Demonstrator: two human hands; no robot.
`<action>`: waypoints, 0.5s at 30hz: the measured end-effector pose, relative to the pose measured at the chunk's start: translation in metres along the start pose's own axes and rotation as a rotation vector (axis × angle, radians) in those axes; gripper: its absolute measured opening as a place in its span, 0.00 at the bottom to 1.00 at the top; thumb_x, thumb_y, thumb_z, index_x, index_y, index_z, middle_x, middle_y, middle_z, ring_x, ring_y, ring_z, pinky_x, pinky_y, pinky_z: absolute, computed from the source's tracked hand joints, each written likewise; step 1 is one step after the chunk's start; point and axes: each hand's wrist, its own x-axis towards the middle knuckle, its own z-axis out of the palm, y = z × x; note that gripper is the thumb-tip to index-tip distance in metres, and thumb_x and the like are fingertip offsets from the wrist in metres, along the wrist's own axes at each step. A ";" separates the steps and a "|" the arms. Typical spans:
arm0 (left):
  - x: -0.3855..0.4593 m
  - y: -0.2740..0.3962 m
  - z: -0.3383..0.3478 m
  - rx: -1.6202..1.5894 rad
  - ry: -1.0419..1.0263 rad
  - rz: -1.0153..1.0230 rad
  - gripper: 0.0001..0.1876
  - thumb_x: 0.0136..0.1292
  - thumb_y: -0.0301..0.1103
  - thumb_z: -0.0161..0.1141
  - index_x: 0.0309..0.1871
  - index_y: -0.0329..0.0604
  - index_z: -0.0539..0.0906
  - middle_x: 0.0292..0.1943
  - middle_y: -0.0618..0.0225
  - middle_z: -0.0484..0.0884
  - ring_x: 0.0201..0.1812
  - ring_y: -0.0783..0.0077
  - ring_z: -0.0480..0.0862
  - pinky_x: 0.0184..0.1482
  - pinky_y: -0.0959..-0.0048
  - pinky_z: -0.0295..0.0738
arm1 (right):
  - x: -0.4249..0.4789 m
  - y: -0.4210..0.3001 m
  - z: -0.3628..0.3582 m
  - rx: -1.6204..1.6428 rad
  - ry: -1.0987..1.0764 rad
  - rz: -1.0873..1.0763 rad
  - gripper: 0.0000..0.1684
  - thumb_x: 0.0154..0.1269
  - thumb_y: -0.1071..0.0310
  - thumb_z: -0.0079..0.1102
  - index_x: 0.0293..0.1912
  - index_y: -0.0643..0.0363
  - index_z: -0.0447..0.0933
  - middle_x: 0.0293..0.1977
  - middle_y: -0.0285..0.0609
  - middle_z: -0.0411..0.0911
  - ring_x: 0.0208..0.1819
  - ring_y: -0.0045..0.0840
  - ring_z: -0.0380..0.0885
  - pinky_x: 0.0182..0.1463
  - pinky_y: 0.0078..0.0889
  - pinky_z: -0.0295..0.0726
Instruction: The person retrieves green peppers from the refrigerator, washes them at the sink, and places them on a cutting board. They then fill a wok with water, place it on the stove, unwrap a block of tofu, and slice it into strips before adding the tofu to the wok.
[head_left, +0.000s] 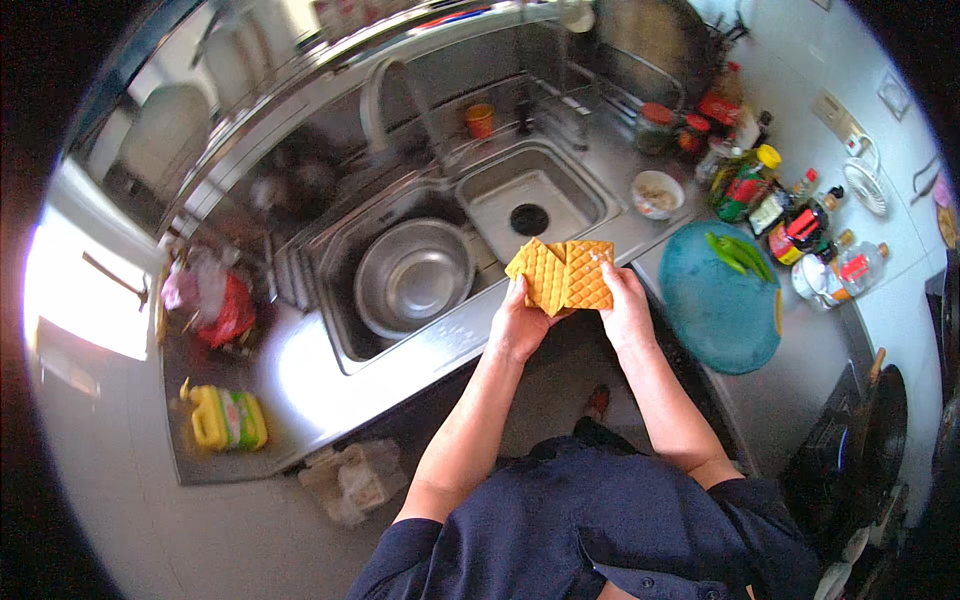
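Several flat, square, yellow-orange slabs (545, 274) with a raised diamond pattern are held over the sink's front edge. They could be pressed tofu or sponge cloths; I cannot tell which. My left hand (520, 322) grips the tilted left-hand pieces, its thumb on top. On the other side, my right hand (628, 307) pinches a squarer-lying slab (589, 276) by its right edge. The two groups overlap in the middle, and the fingers underneath are mostly hidden. Beyond them is a small steel sink basin (529, 187) with a dark drain.
A steel bowl (414, 279) sits in the larger basin under a curved faucet (373, 105). To the right, green peppers (739, 256) lie on a teal cutting board (712, 322). Sauce bottles (804, 225) line the wall. A yellow jug (227, 418) stands at the left.
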 end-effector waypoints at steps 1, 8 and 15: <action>0.025 -0.019 0.010 -0.009 -0.005 -0.004 0.28 0.69 0.51 0.42 0.68 0.49 0.58 0.68 0.62 0.61 0.67 0.55 0.62 0.65 0.45 0.57 | 0.021 -0.017 -0.026 0.033 0.009 -0.033 0.13 0.66 0.62 0.57 0.39 0.61 0.68 0.37 0.41 0.75 0.39 0.23 0.76 0.47 0.29 0.76; 0.144 -0.110 0.062 0.004 -0.110 -0.081 0.30 0.67 0.48 0.49 0.68 0.48 0.57 0.67 0.61 0.61 0.68 0.55 0.61 0.67 0.44 0.54 | 0.072 -0.119 -0.123 0.051 0.061 -0.229 0.10 0.67 0.63 0.55 0.39 0.59 0.68 0.37 0.39 0.76 0.39 0.21 0.76 0.46 0.27 0.76; 0.204 -0.185 0.110 0.026 -0.262 -0.272 0.27 0.68 0.41 0.50 0.68 0.52 0.58 0.66 0.68 0.63 0.68 0.62 0.62 0.67 0.54 0.57 | 0.093 -0.153 -0.187 -0.274 0.245 -0.427 0.12 0.66 0.61 0.56 0.40 0.60 0.71 0.35 0.35 0.73 0.40 0.16 0.70 0.48 0.21 0.69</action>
